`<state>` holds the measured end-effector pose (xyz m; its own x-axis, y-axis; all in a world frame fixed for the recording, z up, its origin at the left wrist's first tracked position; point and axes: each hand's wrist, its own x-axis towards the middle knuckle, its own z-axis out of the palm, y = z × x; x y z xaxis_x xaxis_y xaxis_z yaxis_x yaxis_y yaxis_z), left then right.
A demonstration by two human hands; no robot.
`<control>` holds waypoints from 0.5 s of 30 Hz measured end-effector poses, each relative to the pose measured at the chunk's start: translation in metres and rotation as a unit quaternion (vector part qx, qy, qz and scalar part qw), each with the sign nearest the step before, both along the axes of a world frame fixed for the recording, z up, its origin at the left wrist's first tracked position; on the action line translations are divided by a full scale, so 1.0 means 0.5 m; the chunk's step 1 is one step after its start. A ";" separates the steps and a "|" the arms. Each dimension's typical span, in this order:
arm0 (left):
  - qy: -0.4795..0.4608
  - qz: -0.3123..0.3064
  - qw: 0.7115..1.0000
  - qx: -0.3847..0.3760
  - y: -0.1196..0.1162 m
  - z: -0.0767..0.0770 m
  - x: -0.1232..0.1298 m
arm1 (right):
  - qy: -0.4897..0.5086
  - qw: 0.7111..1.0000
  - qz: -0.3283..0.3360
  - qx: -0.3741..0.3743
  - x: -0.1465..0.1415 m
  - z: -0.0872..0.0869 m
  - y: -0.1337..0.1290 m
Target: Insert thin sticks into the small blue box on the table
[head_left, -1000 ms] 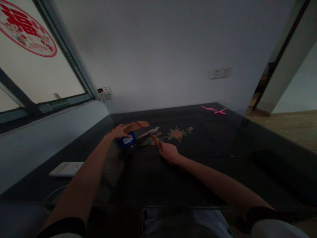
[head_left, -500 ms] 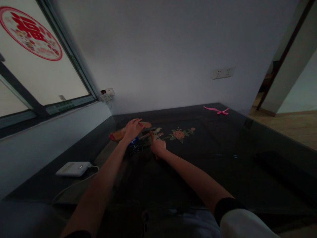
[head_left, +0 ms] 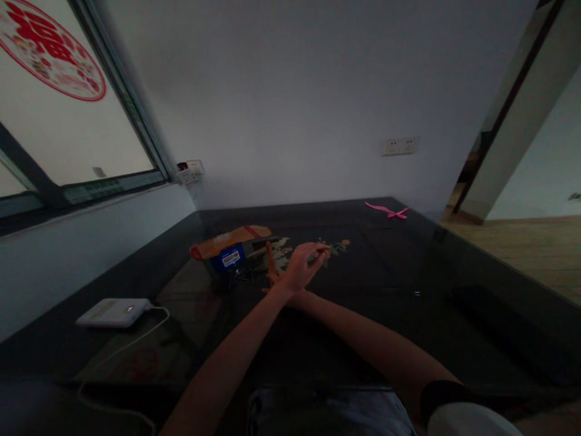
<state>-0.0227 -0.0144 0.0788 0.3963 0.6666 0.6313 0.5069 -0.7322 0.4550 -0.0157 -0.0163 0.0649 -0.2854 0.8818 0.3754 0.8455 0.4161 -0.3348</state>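
Observation:
My left hand crosses over my right wrist above the dark table. Its thumb and fingertips come together over the printed flower; anything between them is too small to make out. Partly hidden behind the left wrist, my right hand has a finger raised and others stretched to the left, with nothing visible in it. To the left stands a blue box with a white label. A long orange-brown packet with red ends lies across its top. Thin black wiry pieces lie beside the box.
A white power bank with a white cable lies at the table's left. At the far right edge is a pink ribbon-like strip. A long dark object rests at the right. The wall stands behind the dark table.
My left hand has left the orange-brown packet and moved right, across my right wrist. My right hand has shifted slightly left and lower. The view has turned a little to the right.

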 end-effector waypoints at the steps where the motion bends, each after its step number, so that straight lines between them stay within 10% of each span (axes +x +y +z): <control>1: 0.002 -0.001 1.000 -0.003 -0.004 -0.002 0.001 | 0.001 1.000 0.005 -0.012 0.004 -0.008 0.000; 15: 0.058 0.014 0.997 -0.043 -0.003 -0.035 -0.025 | 0.009 0.990 0.108 -0.091 0.026 -0.046 -0.002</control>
<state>-0.0354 -0.0158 0.0613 0.4435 0.7281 0.5227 0.5799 -0.6777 0.4521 -0.0027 -0.0172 0.0420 -0.4696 0.8546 0.2217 0.7366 0.5177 -0.4353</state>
